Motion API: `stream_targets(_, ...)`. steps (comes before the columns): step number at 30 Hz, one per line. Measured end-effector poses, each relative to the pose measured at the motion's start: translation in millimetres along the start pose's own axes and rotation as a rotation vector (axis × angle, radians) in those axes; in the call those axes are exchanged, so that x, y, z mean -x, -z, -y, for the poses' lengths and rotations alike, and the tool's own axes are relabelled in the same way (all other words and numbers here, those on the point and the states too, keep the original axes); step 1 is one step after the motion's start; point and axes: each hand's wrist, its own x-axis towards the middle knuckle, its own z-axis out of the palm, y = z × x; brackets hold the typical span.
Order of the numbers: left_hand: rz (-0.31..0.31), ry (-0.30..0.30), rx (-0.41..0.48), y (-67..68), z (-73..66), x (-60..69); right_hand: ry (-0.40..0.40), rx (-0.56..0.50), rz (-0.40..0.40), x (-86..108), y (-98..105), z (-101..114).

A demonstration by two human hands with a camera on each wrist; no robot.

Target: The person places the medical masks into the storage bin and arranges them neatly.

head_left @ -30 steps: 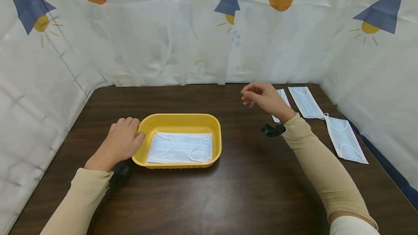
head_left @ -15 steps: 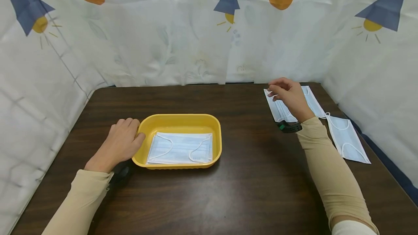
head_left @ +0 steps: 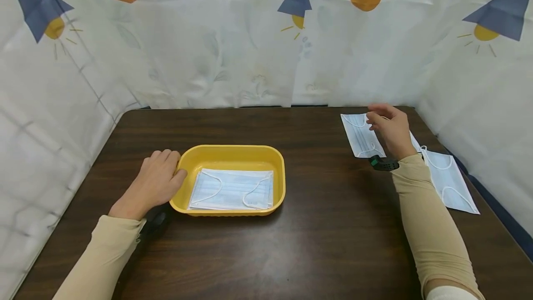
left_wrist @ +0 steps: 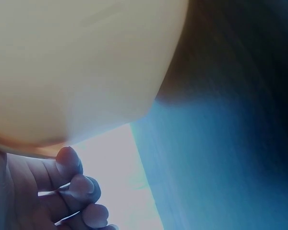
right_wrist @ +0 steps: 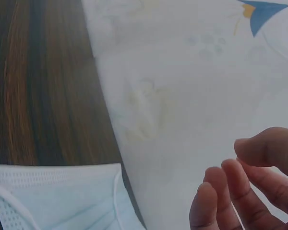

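Observation:
My left hand (head_left: 155, 180) grips the left rim of a yellow plastic tray (head_left: 233, 152); the left wrist view has its curled fingers (left_wrist: 69, 160) at the tray's edge. Inside the tray lies a small stack of light blue face masks (head_left: 231, 189) with white ear loops. Over the far right of the table hovers my right hand (head_left: 390, 128), fingers loosely bent and holding nothing. Just left of it a face mask (head_left: 359, 137) lies flat, its end also visible in the right wrist view. Another mask (head_left: 415, 142) is mostly hidden behind the right hand.
A third loose mask (head_left: 451, 182) lies near the right edge of the dark wooden table (head_left: 266, 253), partly behind the right sleeve. Pale printed cloth (head_left: 208, 50) encloses the table's back and sides.
My right hand has moved rightward across the far side of the table, uncovering the leftmost loose mask and covering most of the one beside it. The left hand stays on the tray.

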Motion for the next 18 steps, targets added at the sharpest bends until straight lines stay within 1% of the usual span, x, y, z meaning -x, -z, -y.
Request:
stream_targets(6, 0.017, 0.008, 0.005, 0.7, -1.7, -1.3, -0.043, 0.106, -0.023, -0.2, 6.9, -9.0)
stream_targets(9, 0.008, 0.004, 0.005, 1.1, -2.0, -1.1, -0.053, 0.140, -0.021, -0.7, 9.0, -11.9)
stream_targets(11, 0.004, 0.002, 0.003, 1.5, -1.9, -1.5, -0.072, 0.182, -0.018, -1.7, 9.8, -13.3)
stream_targets(16, 0.012, 0.001, -0.001, 1.6, -1.9, -2.1, -0.137, 0.295, 0.010, -4.6, 11.9, -20.8)
stream_targets(18, 0.011, 0.000, 0.002, 1.1, -2.0, -1.9, -0.139, 0.311, 0.028, -5.8, 13.3, -25.3)
